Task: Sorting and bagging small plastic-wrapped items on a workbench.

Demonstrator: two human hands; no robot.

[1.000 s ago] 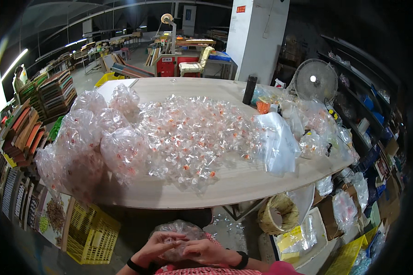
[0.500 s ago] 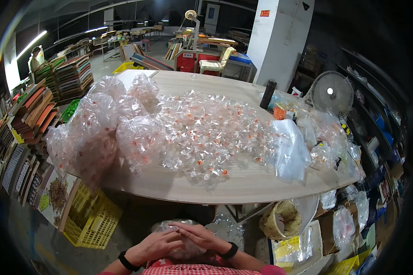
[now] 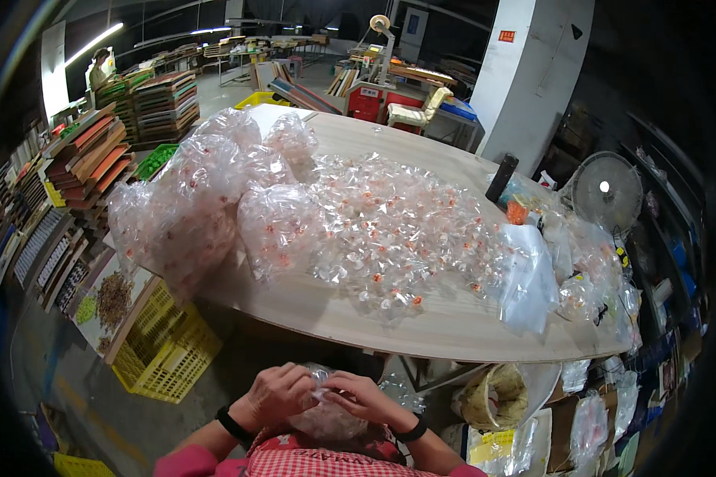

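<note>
A clear plastic bag (image 3: 330, 419) rests at my lap, bulging, its contents hard to make out. Its gathered mouth is pinched in the fingers of my left hand (image 3: 282, 395). My right hand (image 3: 366, 400) closes on the same gathered edge from the other side, fingertips close to the left ones. Both wrists wear black bands. On the table (image 3: 453, 334) before me spreads a wide pile of small clear plastic packets (image 3: 390, 230) with orange bits inside. Left of the pile stand several large filled clear bags (image 3: 191, 199).
Flat empty plastic bags (image 3: 527, 278) lie right of the pile, with a black bottle (image 3: 501, 178), an orange container (image 3: 517, 211) and a fan (image 3: 606, 192) beyond. Below the table are a yellow crate (image 3: 167, 346) at left and a round bin (image 3: 493, 397) at right.
My hands have gone from lying flat over the bag's top to pinching its mouth, the left one raised slightly. The view has tilted and shifted, so the table appears farther right.
</note>
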